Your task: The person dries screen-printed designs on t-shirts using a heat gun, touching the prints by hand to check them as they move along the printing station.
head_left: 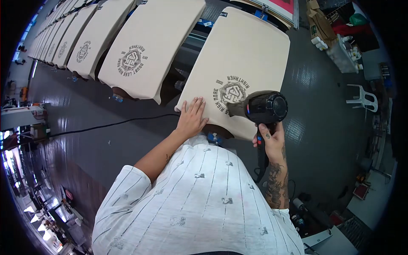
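A black hair dryer point(262, 107) is in my right hand point(272, 138), fingers wrapped round its handle. Its nozzle points left, over the dark circular print point(231, 91) on a cream T-shirt point(250, 46) and covers part of it. The shirt is stretched over a flat printing board. My left hand point(193, 115) lies flat on the shirt near its lower left edge, holding nothing. Beside it, to the left, a second cream shirt point(159, 38) with the same print point(131, 60) covers another board.
More shirt-covered boards point(102, 32) run in a row to the upper left. A black cord point(114, 123) stretches across on the left. A white plastic chair point(362, 98) stands at right, below cardboard boxes point(319, 21) and a white table point(344, 55) with bottles.
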The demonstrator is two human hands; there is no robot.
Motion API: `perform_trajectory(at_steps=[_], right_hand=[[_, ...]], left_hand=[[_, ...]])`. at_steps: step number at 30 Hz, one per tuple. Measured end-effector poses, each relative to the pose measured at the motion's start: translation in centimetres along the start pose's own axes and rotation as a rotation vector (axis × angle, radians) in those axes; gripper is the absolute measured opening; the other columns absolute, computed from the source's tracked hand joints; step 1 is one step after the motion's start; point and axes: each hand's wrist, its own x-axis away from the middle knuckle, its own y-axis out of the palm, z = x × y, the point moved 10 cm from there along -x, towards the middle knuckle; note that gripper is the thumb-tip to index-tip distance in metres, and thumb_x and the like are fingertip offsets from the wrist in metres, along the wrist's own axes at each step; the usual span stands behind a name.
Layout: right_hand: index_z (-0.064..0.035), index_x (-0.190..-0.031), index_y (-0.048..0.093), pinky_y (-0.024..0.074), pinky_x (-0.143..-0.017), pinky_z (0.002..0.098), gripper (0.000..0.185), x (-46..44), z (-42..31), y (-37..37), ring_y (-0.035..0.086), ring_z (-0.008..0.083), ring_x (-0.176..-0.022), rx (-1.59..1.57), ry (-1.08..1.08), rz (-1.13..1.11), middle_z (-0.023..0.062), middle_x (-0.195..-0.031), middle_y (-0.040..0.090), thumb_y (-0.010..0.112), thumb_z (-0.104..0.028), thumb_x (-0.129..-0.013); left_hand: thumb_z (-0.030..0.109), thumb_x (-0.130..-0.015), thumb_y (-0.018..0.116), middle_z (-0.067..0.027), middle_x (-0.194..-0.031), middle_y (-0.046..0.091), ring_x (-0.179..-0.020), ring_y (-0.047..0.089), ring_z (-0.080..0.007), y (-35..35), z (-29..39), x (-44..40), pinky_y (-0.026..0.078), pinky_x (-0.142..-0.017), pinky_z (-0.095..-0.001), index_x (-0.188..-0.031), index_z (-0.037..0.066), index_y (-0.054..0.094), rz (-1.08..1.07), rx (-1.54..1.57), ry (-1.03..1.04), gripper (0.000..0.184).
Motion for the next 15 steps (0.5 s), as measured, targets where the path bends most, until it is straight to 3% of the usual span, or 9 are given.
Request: perform_trajectory(at_steps=[7,15], right_hand=[[-0.0033,-0.122,0.044,0.0507,-0.048,0.0261,0.039,-0.8,-1.6,-6.3,0.06,0.0141,-0.06,0.067,-0.111,0.078,0.0091,-0.094,0.059,0.064,-0.023,-0.095],[-0.0027,-0.124,0.045,0.0516,-0.047,0.0276,0.041,-2.6,-2.1,-0.3,0.06,0.0153,-0.058,-0.014,-0.068,-0.001,0.0087,-0.093,0.059,0.065,-0.021,-0.094]], left_hand=[[0.039,-0.093,0.055,-0.0157,-0.152,0.033,-0.143,0.028,-0.0301,0.4,1.1,0.8,0.018,-0.114,-0.0566,-0.143,0.0,0.038,0.02,-0.039,-0.097,0.066],[0.038,-0.093,0.055,-0.0155,-0.152,0.034,-0.144,0.028,-0.0292,-0.7,-0.6,-1.7,0.017,-0.114,-0.0572,-0.144,0.001,0.037,0.03,-0.031,-0.069,0.066]])
